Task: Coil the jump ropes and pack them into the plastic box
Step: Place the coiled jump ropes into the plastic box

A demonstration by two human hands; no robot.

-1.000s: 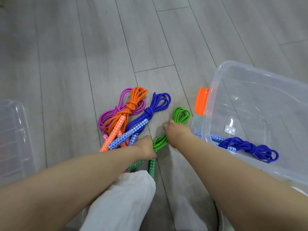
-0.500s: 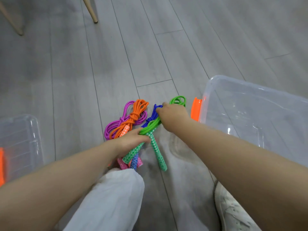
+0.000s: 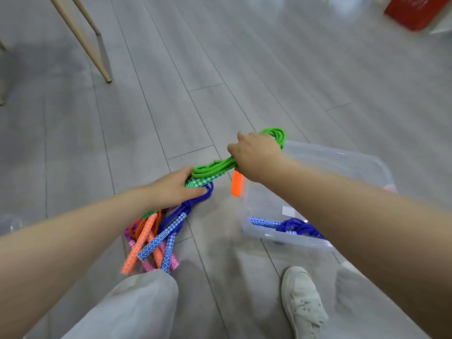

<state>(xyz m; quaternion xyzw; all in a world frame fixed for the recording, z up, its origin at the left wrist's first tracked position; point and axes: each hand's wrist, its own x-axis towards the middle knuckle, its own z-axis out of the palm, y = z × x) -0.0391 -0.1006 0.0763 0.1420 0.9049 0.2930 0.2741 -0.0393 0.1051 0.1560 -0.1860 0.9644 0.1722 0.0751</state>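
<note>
Green rope (image 3: 215, 166), already coiled, was lifted between my hands, so I judged the packing step was in hand. On the left, my left hand (image 3: 173, 189) gripped its checkered handles, above the orange, pink and blue ropes (image 3: 156, 238) lying on the floor. My right hand (image 3: 254, 154) was curled round the coil, at the far left corner of the plastic box (image 3: 362, 162). Next it needed carrying rightward over the rim and releasing. Inside lay one blue rope (image 3: 297, 226).
</note>
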